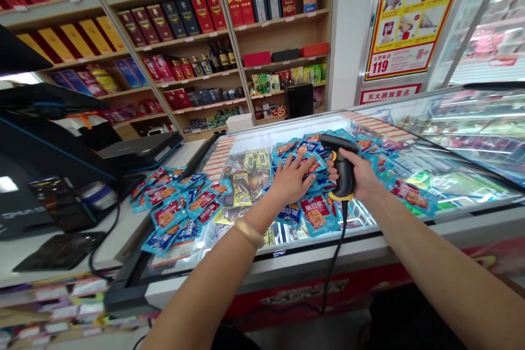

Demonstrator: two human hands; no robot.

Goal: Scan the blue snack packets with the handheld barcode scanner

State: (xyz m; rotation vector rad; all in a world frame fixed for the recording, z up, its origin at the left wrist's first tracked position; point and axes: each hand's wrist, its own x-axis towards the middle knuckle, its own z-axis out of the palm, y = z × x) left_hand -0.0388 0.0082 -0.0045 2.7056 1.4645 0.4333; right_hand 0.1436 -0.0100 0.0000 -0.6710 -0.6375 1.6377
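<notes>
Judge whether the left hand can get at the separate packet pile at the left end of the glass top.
Probably yes: the left hand lies spread on the main packet heap, seemingly gripping nothing, and nothing tall stands on the glass top between it and the left-end pile.

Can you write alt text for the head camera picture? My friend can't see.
A person's right hand holds a corded handheld scanner while the left hand touches a pile of blue-edged packets on a glass-topped case. Boxes line shelves behind.
</notes>
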